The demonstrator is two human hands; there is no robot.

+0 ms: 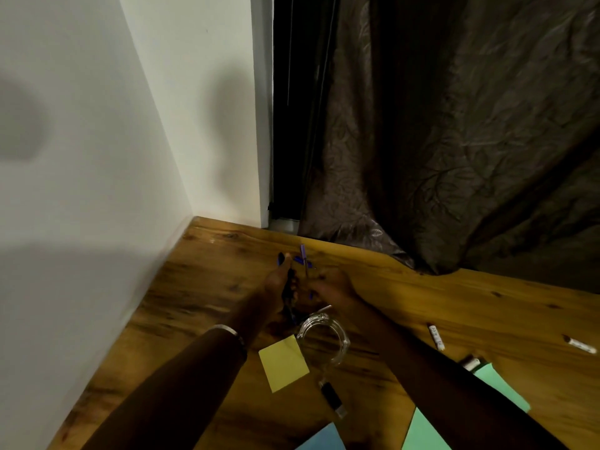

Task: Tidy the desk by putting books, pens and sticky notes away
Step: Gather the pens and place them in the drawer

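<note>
Both hands meet over the wooden desk (207, 287) toward its far left corner, nearly touching each other. Left hand (276, 289) is curled round a bunch of pens (290, 287), dark and blue barrels sticking out past the fingers at top and bottom. Right hand (329, 287) pinches a single blue pen (304, 259), held roughly upright with its cap end pointing at the far edge, right next to the bunch. Silver bangle (229, 331) sits on the left wrist. Clear glass jar (324, 341) stands on the desk just near-side of the hands, between the two forearms; can't tell whether anything is in it. Yellow sticky-note pad (283, 363) lies flat touching or just beside the jar's left side. Black marker (331, 397) with a clear end lies on the desk near-side of the jar, close to the pad. Toward the right edge: a white pen (436, 336), another white pen (581, 345) further right, and a short dark-and-white item (470, 362), too blurry to identify, touching a green sheet (501, 388). Along the near edge: a blue sheet (324, 438) and a second green sheet (423, 431), both cut off by the frame. White wall (97, 157) runs along the desk's left edge; dark patterned curtain (454, 141) hangs behind the far edge and drapes onto it.
</note>
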